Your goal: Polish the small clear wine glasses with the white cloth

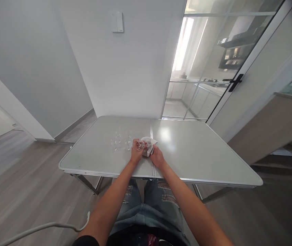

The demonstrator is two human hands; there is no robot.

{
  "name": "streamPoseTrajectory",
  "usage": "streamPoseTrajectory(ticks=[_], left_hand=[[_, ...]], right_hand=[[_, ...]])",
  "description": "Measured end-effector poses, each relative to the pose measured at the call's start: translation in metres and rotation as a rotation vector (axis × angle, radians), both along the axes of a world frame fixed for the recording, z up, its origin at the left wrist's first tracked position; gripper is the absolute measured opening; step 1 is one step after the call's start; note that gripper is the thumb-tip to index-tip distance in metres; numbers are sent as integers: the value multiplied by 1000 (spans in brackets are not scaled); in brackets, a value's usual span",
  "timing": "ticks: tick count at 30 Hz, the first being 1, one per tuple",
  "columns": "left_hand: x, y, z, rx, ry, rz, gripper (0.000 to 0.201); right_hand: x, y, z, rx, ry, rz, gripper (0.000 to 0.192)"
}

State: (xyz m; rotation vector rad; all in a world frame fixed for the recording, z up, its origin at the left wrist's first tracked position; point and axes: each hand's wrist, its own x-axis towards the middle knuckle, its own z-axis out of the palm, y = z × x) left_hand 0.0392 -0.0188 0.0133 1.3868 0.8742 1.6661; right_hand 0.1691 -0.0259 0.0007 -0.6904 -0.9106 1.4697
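My left hand [136, 153] is closed around a clear stemmed glass [140, 146], whose round rim faces up toward me. A pale cloth [148, 140] is bunched over the foot end of that glass, just to its right. My right hand [157, 156] grips the cloth at its lower right side, its fingers partly hidden by the folds. Left of my hands, several clear stemmed glasses [119, 139] stand in a loose group on the table. They are see-through and faint against the surface.
The light folding table [192, 150] has a metal edge and a seam down its middle. A wall [135, 75] rises behind it, with a glass door [199, 68] at the right. A pale cable [51, 224] curves near my left arm.
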Motion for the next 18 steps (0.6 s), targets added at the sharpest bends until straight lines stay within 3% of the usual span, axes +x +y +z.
streamPoseTrajectory(ticks=[5, 13, 18], left_hand=[[1, -1, 1, -43, -42, -87, 48], [1, 3, -4, -71, -3, -98, 37], [-1, 4, -4, -71, -46, 26, 36]], right_hand=[[0, 3, -8, -57, 40, -85, 40], [3, 3, -5, 3, -2, -91, 34], [-3, 2, -5, -7, -52, -26, 31]])
